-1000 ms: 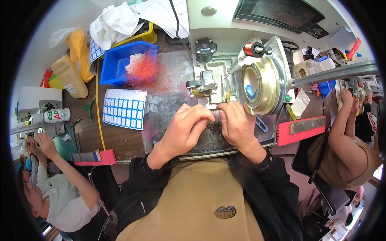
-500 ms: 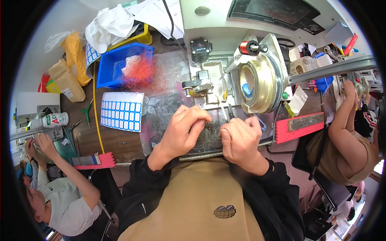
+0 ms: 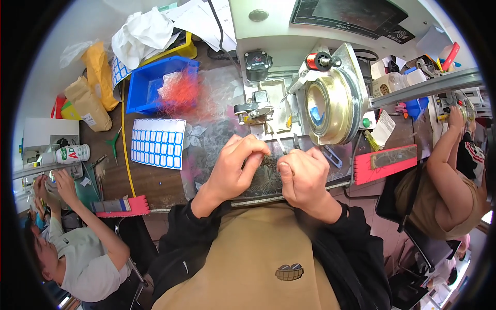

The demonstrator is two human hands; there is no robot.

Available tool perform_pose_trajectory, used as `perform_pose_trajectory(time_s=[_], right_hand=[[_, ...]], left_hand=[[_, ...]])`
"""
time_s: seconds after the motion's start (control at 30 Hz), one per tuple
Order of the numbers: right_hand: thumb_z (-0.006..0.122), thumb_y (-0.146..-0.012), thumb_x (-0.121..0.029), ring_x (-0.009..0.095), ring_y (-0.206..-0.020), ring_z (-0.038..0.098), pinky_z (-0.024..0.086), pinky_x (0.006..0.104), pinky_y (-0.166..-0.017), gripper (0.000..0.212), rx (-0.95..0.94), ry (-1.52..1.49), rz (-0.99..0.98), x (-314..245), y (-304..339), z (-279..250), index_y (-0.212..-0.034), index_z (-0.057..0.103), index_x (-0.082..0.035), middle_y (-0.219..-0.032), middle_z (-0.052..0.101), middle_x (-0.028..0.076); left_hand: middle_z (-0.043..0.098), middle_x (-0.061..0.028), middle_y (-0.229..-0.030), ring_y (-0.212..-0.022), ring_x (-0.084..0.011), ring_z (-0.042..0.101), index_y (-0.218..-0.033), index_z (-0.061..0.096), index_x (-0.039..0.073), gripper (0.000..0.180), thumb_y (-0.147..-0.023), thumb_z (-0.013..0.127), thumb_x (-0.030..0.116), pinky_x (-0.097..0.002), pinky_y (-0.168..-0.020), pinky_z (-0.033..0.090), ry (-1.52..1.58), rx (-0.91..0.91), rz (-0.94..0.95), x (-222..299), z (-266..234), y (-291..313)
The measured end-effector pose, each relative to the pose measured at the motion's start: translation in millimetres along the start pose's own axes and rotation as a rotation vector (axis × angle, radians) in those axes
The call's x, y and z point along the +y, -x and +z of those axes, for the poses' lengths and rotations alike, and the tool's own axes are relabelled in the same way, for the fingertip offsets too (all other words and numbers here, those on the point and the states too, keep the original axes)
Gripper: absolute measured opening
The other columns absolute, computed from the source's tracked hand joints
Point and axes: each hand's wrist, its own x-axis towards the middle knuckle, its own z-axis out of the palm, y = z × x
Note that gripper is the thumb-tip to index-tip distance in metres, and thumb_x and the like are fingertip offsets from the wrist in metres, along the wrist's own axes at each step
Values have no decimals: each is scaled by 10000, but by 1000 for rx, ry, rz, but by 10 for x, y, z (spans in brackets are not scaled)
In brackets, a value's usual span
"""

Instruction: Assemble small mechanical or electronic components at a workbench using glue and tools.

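Note:
My left hand is closed, thumb and forefinger pinched together, over the table in front of the winding machine. Close on its right, my right hand is curled with the thumb pressed on the fingers. Whatever either hand holds is too fine or too hidden to make out. Just beyond the right hand a pale thin strip and a dark narrow tip stick out; I cannot tell whether that hand holds them. The machine carries a large gold-coloured ring and a spool of red wire.
Left of the machine stand a blue bin with a red wire tangle, and a sheet of blue-edged labels. A red-pink board lies at right. People work on both sides; a seated person's arm shows at left.
My right hand has shifted slightly left and up, closer to my left hand, which has barely moved. The pale strip has swung a little to the left.

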Motion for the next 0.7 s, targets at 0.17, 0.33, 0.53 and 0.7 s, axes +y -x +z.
perform_pose_trajectory(time_s=[0.17, 0.33, 0.53, 0.7], right_hand=[[601, -929, -185, 213, -562, 518, 308, 353, -563, 195, 10, 72, 10, 20, -9, -58, -759, 551, -101, -649, 495, 27], [622, -906, -197, 215, -562, 513, 305, 349, -568, 199, -47, 20, -17, 28, 34, -29, -745, 557, -100, -653, 496, 26], [626, -878, -192, 187, -500, 436, 277, 346, -541, 174, 67, -41, -143, 62, -10, -185, -735, 575, -107, -618, 422, 4], [642, -813, -181, 176, -485, 432, 277, 338, -545, 139, 75, -79, -207, 20, -44, -476, -731, 577, -90, -609, 403, -3]], left_hand=[[572, -54, -749, -634, -145, 500, -983, 592, 40, 151, -919, 526, -80, -282, -642, 397, 21, 0, -23, 10, 10, -7], [565, -50, -741, -636, -137, 508, -987, 592, 44, 152, -923, 524, -75, -278, -634, 402, 38, 5, -35, -4, 36, 11], [566, -50, -752, -631, -131, 516, -994, 583, 44, 147, -936, 510, -70, -276, -618, 410, 27, 1, -24, -48, 26, 25], [566, -54, -759, -628, -130, 517, -996, 574, 45, 154, -943, 494, -76, -265, -612, 413, 33, -20, -32, -62, 15, 23]])
